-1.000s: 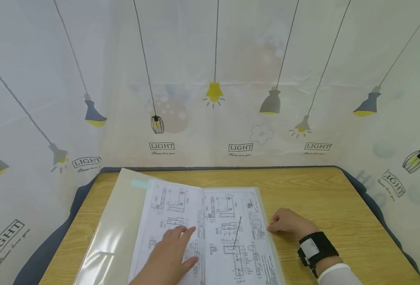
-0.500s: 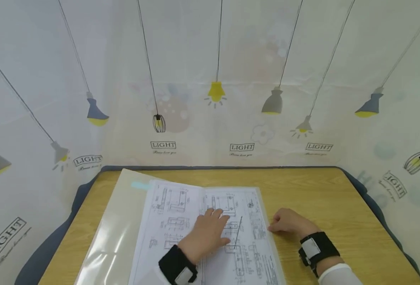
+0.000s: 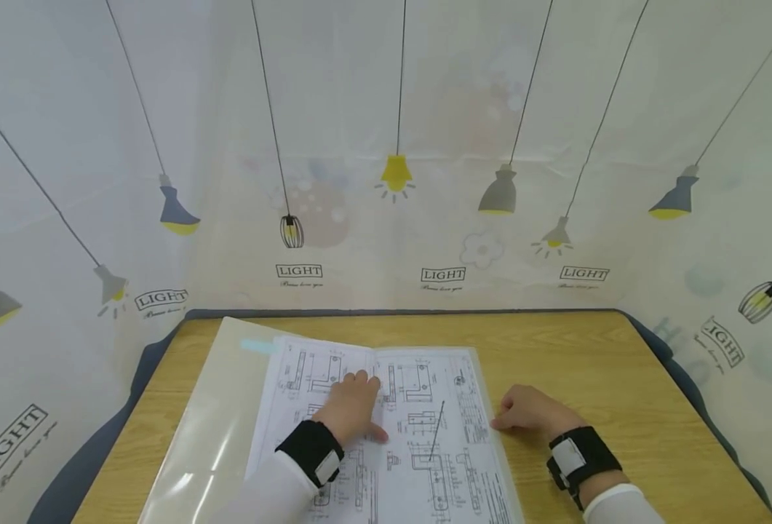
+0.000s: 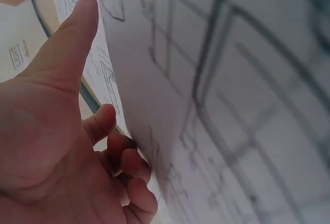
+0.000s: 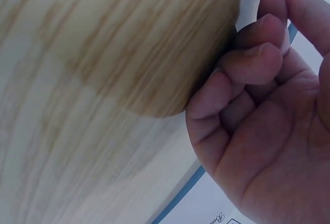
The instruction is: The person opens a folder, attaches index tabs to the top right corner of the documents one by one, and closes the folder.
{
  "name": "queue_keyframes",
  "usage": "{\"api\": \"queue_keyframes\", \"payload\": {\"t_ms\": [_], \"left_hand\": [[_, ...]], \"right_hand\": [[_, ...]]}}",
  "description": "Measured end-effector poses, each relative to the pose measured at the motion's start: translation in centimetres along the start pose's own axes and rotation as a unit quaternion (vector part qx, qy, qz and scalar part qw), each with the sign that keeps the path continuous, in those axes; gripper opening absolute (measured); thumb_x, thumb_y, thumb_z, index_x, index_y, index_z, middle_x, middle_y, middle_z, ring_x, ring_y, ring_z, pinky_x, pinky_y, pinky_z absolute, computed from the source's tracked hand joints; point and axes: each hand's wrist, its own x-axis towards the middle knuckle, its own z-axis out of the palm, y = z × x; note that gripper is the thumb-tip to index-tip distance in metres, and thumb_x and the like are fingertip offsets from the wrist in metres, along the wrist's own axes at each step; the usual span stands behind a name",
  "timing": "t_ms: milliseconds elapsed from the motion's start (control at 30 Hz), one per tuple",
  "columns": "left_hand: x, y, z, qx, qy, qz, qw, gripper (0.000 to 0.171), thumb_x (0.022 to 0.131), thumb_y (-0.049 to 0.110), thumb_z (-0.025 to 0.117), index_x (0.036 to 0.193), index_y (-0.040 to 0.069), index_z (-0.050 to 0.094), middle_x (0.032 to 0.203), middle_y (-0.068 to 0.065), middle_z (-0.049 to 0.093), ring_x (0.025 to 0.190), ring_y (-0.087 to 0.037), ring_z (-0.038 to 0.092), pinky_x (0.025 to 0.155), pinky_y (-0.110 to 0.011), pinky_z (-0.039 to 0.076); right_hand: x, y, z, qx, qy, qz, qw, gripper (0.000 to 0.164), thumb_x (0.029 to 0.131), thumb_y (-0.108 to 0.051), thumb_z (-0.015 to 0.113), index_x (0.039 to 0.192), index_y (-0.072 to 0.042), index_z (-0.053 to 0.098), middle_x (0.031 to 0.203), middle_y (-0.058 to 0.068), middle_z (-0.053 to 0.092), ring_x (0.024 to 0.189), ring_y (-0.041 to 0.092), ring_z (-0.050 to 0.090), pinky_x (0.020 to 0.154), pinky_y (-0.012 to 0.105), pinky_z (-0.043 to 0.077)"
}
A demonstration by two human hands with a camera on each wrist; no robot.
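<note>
In my head feed I read "LIGHT" in boxed labels (image 3: pixel 299 271) across the lamp-print backdrop (image 3: pixel 359 233), with small script beneath, largely blurred, and a pale "H" at right. My left wrist feed shows "LIGHT" too. Lettering on the drawing sheets (image 3: pixel 412 404) is too small for me.

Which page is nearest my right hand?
The right page, its outer edge beside your right hand; the left page lies farther away, partly hidden by your left hand.

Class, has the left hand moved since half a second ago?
Yes: the left hand has moved leftward against the booklet's fold, now mostly over the left page.
</note>
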Motion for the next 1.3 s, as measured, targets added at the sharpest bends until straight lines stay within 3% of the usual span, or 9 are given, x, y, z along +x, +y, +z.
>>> {"api": "queue_keyframes", "payload": {"t_ms": [200, 400, 567, 700, 933, 1100, 1300], "left_hand": [[-0.8, -1.2, 0.1, -0.027, -0.017, -0.015, 0.9994, 0.077, 0.058, 0.054, 0.081, 0.119, 0.012, 0.060, 0.097, -0.005, 0.058, 0.083, -0.020, 0.051, 0.080, -0.039, 0.048], [-0.7, -2.0, 0.9, -0.075, -0.029, -0.022, 0.9965, 0.071, 0.061, 0.057, 0.078, 0.115, 0.015, 0.059, 0.092, -0.002, 0.056, 0.078, -0.017, 0.050, 0.075, -0.036, 0.046], [-0.5, -2.7, 1.8, -0.112, -0.025, -0.026, 0.9931, 0.059, 0.061, 0.057, 0.079, 0.101, 0.019, 0.059, 0.086, 0.001, 0.052, 0.074, -0.016, 0.047, 0.069, -0.033, 0.042], [-0.4, -3.2, 2.4, -0.122, -0.025, -0.027, 0.9919, 0.054, 0.061, 0.058, 0.079, 0.094, 0.022, 0.056, 0.085, 0.003, 0.050, 0.074, -0.016, 0.047, 0.069, -0.032, 0.041], [-0.6, -3.0, 2.4, -0.120, -0.025, -0.025, 0.9921, 0.059, 0.060, 0.059, 0.078, 0.101, 0.021, 0.058, 0.089, 0.003, 0.052, 0.076, -0.015, 0.048, 0.072, -0.032, 0.044], [-0.5, -2.9, 2.5, -0.116, -0.020, -0.022, 0.9928, 0.057, 0.061, 0.058, 0.078, 0.100, 0.022, 0.057, 0.088, 0.003, 0.052, 0.075, -0.015, 0.047, 0.072, -0.032, 0.044], [-0.6, -2.8, 2.6, -0.120, -0.018, -0.023, 0.9923, 0.060, 0.061, 0.058, 0.078, 0.104, 0.021, 0.058, 0.090, 0.003, 0.052, 0.076, -0.015, 0.047, 0.072, -0.032, 0.044]], "right_hand": [[-0.4, -0.5, -0.4, -0.001, 0.001, 0.006, 1.000, 0.029, 0.077, -0.021, 0.076, 0.059, -0.011, 0.054, 0.054, -0.003, 0.045, 0.052, 0.013, 0.042, 0.052, 0.024, 0.030], [-0.6, -0.5, -0.7, -0.001, 0.003, -0.001, 1.000, 0.028, 0.077, -0.020, 0.076, 0.060, -0.010, 0.056, 0.054, -0.003, 0.044, 0.052, 0.013, 0.041, 0.052, 0.025, 0.030], [-0.4, -0.4, -0.5, 0.002, 0.000, -0.004, 1.000, 0.028, 0.077, -0.021, 0.076, 0.060, -0.010, 0.055, 0.054, -0.003, 0.044, 0.052, 0.012, 0.041, 0.052, 0.024, 0.030], [-0.3, -0.4, -0.2, 0.003, 0.000, -0.004, 1.000, 0.029, 0.077, -0.021, 0.075, 0.059, -0.011, 0.054, 0.054, -0.003, 0.044, 0.052, 0.012, 0.041, 0.051, 0.024, 0.029], [-0.7, -0.3, 0.3, -0.006, 0.015, -0.004, 1.000, 0.030, 0.078, -0.021, 0.074, 0.059, -0.010, 0.053, 0.054, -0.002, 0.043, 0.052, 0.013, 0.040, 0.051, 0.025, 0.029], [-1.8, -1.2, 1.1, -0.054, 0.069, -0.034, 0.996, 0.033, 0.081, -0.020, 0.072, 0.059, -0.011, 0.049, 0.055, -0.002, 0.039, 0.051, 0.013, 0.038, 0.050, 0.026, 0.029], [-4.5, -4.8, 2.4, -0.120, 0.105, -0.094, 0.983, 0.022, 0.086, -0.024, 0.068, 0.069, -0.016, 0.056, 0.062, -0.004, 0.048, 0.054, 0.011, 0.043, 0.050, 0.025, 0.032]]}}
